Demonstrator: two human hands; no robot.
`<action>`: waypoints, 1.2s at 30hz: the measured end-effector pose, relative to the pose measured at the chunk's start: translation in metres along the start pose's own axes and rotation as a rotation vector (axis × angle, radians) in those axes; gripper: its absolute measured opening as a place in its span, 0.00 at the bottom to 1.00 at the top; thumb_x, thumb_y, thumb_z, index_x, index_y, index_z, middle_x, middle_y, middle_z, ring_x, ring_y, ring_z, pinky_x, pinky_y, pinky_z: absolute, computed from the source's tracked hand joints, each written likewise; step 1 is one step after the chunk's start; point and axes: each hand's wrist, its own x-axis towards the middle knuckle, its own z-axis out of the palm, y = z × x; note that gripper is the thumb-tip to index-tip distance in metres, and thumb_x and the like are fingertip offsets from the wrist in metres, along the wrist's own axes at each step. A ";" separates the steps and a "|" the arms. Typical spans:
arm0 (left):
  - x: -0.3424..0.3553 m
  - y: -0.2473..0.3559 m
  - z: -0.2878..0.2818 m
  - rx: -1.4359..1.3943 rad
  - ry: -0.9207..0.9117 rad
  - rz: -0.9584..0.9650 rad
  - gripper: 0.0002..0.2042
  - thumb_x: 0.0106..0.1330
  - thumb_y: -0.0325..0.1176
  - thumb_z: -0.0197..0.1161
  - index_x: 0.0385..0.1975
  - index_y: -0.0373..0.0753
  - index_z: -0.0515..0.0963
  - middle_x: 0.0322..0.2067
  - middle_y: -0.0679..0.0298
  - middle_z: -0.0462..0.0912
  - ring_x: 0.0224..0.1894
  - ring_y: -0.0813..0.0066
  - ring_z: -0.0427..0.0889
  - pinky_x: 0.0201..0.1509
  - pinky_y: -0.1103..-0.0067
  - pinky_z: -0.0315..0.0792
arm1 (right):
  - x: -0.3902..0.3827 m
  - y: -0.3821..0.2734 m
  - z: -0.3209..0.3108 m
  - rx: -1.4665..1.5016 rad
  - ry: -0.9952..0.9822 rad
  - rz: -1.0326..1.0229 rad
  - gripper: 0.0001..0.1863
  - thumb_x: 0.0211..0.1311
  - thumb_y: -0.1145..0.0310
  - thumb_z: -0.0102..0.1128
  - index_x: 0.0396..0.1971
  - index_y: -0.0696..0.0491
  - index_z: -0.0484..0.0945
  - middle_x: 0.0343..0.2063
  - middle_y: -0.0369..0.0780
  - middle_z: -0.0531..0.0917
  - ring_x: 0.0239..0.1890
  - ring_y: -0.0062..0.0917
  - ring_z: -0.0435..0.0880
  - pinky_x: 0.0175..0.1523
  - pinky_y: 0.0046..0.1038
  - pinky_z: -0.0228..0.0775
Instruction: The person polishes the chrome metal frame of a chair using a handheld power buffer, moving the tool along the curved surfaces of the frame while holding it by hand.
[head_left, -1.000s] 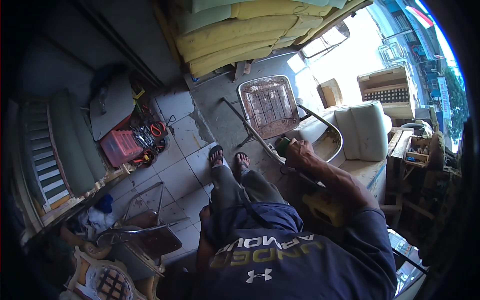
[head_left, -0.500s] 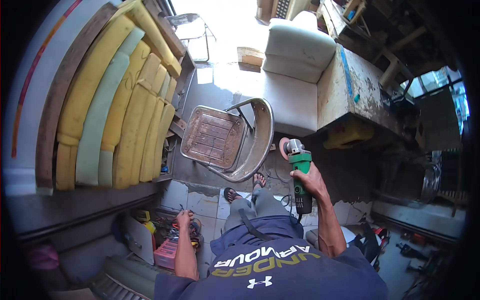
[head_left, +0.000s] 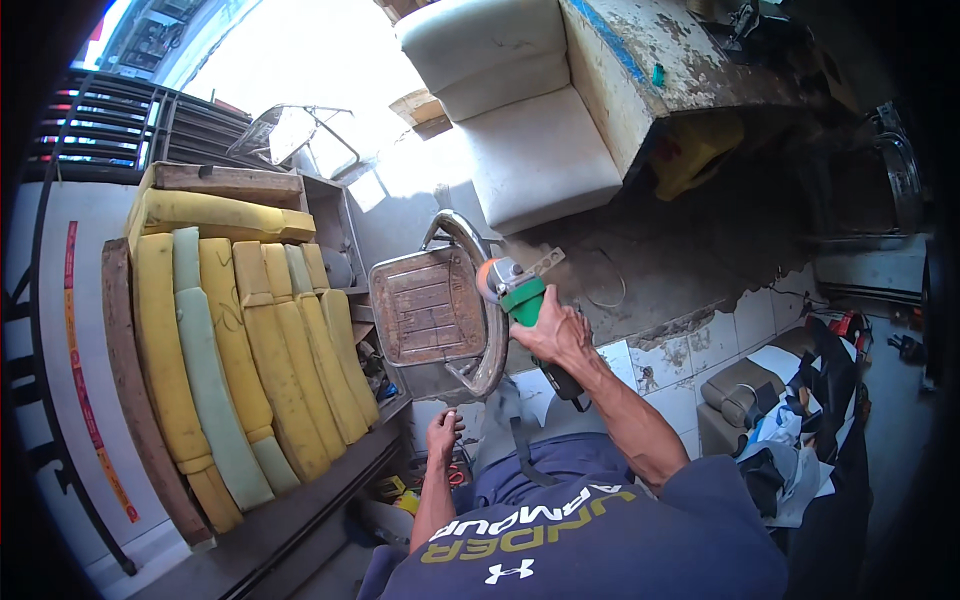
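My right hand point(head_left: 558, 335) is wrapped round a green angle grinder point(head_left: 522, 298). The grinder's orange-looking disc point(head_left: 490, 280) is at the curved metal backrest point(head_left: 492, 320) of a chair; whether it touches is hard to tell. The chair has a worn, rusty-brown slatted seat point(head_left: 428, 308) in a metal frame and sits ahead of me. My left hand point(head_left: 444, 436) is just short of the chair's near edge, its fingers curled; anything inside them is hidden. Beside the grinder head shows a small flat strip with holes point(head_left: 548, 262).
Yellow and green foam cushions point(head_left: 225, 350) stand in a row at left. A pale padded seat point(head_left: 540, 150) and a worn wooden cabinet point(head_left: 615, 90) are beyond the chair. A folding chair point(head_left: 300, 135) stands far left; cloth and bags point(head_left: 790, 450) lie at right.
My right hand has brought the grinder left to the chair's backrest. My left hand has moved from the tool tray toward the chair. The view has turned.
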 end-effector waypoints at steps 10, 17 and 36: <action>-0.073 -0.200 -0.125 0.730 -0.100 0.360 0.17 0.76 0.39 0.57 0.53 0.33 0.83 0.45 0.58 0.91 0.45 0.66 0.89 0.51 0.70 0.80 | -0.071 0.021 0.018 -0.103 0.023 0.080 0.42 0.48 0.50 0.65 0.57 0.63 0.64 0.40 0.62 0.86 0.46 0.59 0.87 0.56 0.53 0.76; -0.087 -0.181 -0.095 0.275 -0.058 -0.147 0.17 0.75 0.39 0.57 0.53 0.33 0.83 0.44 0.59 0.91 0.45 0.66 0.89 0.51 0.70 0.80 | -0.017 -0.009 -0.020 -0.142 0.032 0.032 0.41 0.50 0.52 0.65 0.58 0.65 0.63 0.43 0.65 0.85 0.49 0.61 0.86 0.59 0.55 0.74; -0.051 -0.135 -0.092 0.082 -0.084 -0.169 0.17 0.75 0.39 0.58 0.52 0.34 0.84 0.44 0.59 0.91 0.46 0.66 0.89 0.51 0.70 0.80 | -0.067 -0.004 0.008 -0.119 -0.006 0.144 0.50 0.46 0.47 0.69 0.62 0.67 0.64 0.47 0.63 0.85 0.53 0.57 0.86 0.63 0.48 0.74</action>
